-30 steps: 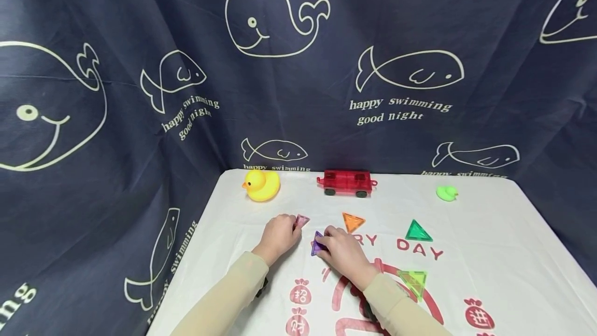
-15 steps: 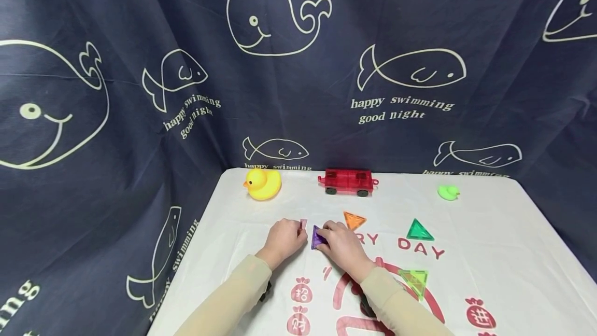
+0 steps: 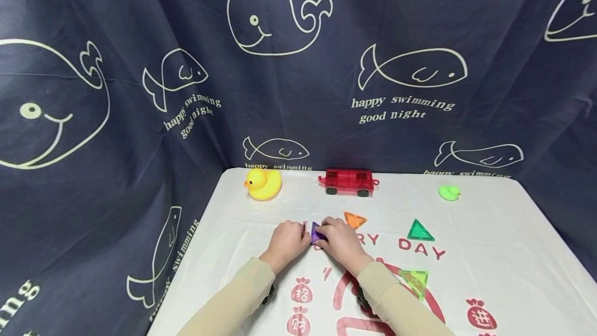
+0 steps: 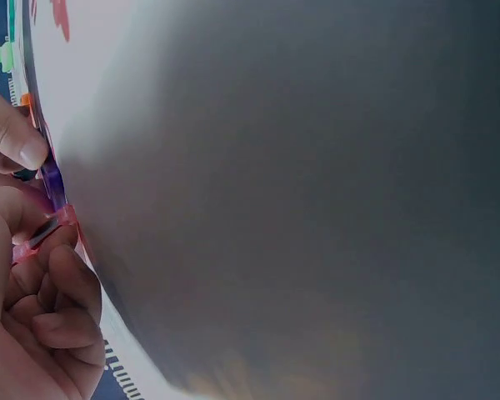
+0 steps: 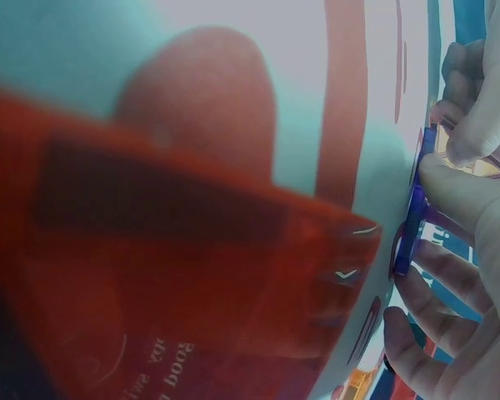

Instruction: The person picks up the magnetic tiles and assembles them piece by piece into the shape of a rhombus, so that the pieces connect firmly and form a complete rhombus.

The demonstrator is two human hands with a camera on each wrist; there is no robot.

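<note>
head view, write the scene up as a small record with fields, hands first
left hand: pinches a pink tile, mostly hidden by the fingers
right hand: holds a purple triangular tile
held tiles: close together; cannot tell whether they touch
loose tiles: orange triangle, green triangle, yellow-green tile
far edge, left to right: yellow duck, red wagon, small green duck
surface: white cloth with red print

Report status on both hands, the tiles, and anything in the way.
Left hand grips pink tile. Right hand grips purple triangle tile. Tiles close together, contact unclear. No obstacle visible between them.
</note>
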